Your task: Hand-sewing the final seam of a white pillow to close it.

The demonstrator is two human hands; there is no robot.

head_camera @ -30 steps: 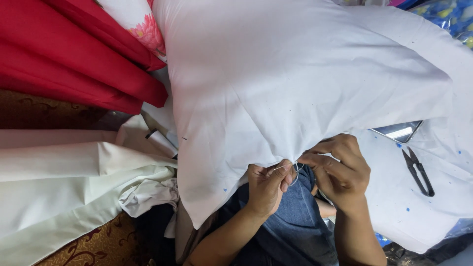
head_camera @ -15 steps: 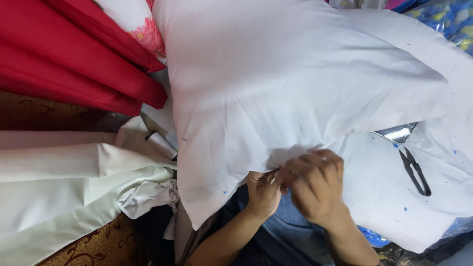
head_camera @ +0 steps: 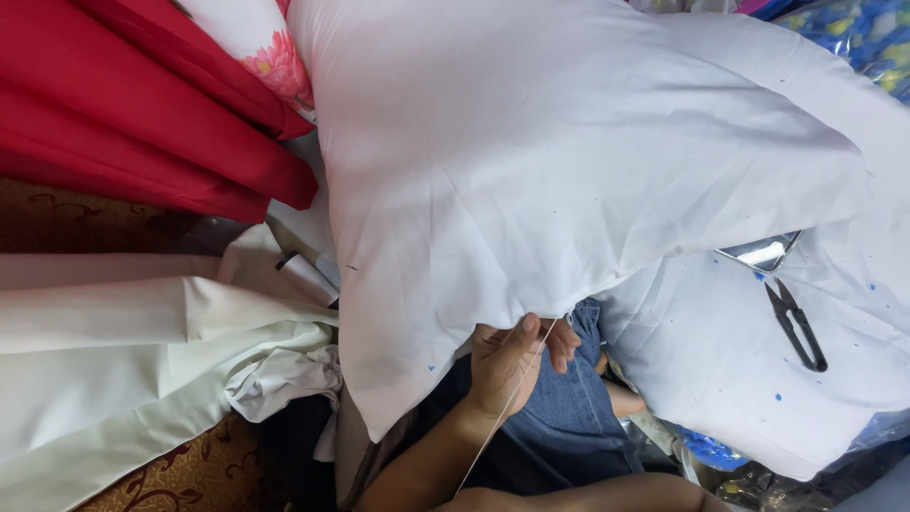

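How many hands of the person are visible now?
1: the left hand pinches the white pillow edge, beside a taut thread. The right hand is out of view.

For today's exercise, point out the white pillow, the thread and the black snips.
white pillow (head_camera: 569, 161), head view, middle of its cover.
thread (head_camera: 512, 398), head view, taut stretch below the left hand (head_camera: 512, 365).
black snips (head_camera: 796, 327), head view, at the handles.

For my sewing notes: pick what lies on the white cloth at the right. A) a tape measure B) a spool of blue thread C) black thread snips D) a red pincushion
C: black thread snips lie flat on the white cloth at the right, apart from the left hand, which pinches the pillow edge with a thread running down from it.
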